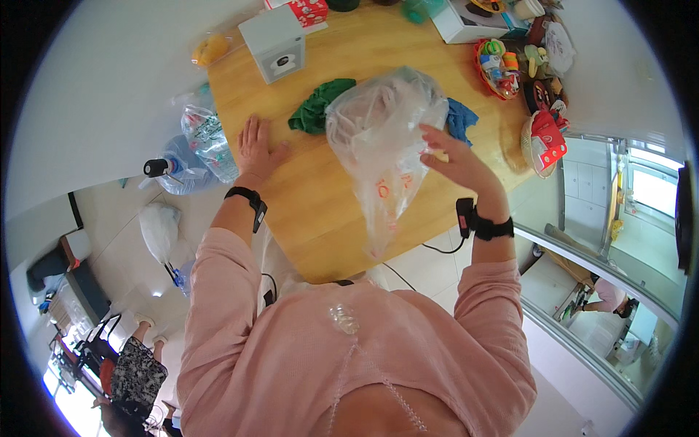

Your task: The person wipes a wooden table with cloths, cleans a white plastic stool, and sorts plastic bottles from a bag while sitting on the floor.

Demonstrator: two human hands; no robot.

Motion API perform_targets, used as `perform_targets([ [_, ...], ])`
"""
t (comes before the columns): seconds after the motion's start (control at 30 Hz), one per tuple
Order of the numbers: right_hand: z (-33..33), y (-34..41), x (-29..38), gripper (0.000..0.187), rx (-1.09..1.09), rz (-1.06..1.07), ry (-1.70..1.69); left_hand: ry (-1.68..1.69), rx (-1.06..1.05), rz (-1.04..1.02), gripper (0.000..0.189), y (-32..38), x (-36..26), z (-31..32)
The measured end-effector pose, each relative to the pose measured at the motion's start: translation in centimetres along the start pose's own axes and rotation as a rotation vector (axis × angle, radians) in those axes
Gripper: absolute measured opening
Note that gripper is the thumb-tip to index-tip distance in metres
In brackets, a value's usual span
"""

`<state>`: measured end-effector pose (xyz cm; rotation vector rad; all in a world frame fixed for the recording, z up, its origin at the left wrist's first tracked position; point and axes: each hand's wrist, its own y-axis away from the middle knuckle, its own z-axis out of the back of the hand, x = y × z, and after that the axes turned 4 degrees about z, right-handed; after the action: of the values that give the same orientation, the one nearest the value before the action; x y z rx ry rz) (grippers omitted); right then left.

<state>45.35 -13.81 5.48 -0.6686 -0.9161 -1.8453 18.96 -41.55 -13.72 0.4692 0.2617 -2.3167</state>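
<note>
A translucent plastic bag [377,131] with orange print lies on the wooden table [306,207], its narrow end trailing towards me. Pale contents show faintly through it; I cannot tell what they are. Green cloth [322,106] pokes out at the bag's left, and a crumpled blue cloth [461,119] is at its right. My left hand [258,147] rests palm down by the table's left edge, holding nothing. At the bag's right side is my right hand [453,158], fingers apart and nothing gripped; whether its fingertips touch the plastic is unclear.
A white box [276,46] stands at the far left of the table. Two small baskets, one red-rimmed [494,68] and one pale [538,147], line the right side. Bagged bottles [205,142] stand beside the left edge. Another person [136,371] is at lower left.
</note>
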Motion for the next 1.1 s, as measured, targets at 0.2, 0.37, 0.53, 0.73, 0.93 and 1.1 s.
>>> perform_targets([
  [0.2,-0.8,8.2,-4.8,0.055,-0.031,-0.154,-0.196,-0.018,0.021,0.166,0.069,6.3,-3.5,-1.4],
  [0.37,-3.5,11.8,-7.7,0.053,-0.039,-0.180,-0.295,-0.045,0.055,0.144,0.073,10.5,-4.7,-1.4],
  [0.53,-5.0,12.8,-6.9,0.052,-0.028,-0.237,-0.294,0.137,0.226,0.337,0.076,7.4,-6.1,1.4],
  [0.73,-5.4,14.0,-8.1,0.053,-0.094,-0.248,-0.209,0.389,-0.224,0.353,0.085,-0.1,-7.8,4.5],
  [0.93,-3.2,13.3,-13.3,0.055,-0.107,-0.251,-0.227,0.191,-0.442,0.434,0.105,-11.2,-12.7,10.0],
  [1.1,2.5,11.9,-15.3,0.053,-0.088,-0.148,-0.201,-0.045,-0.240,0.673,0.115,-15.5,-13.5,8.5],
])
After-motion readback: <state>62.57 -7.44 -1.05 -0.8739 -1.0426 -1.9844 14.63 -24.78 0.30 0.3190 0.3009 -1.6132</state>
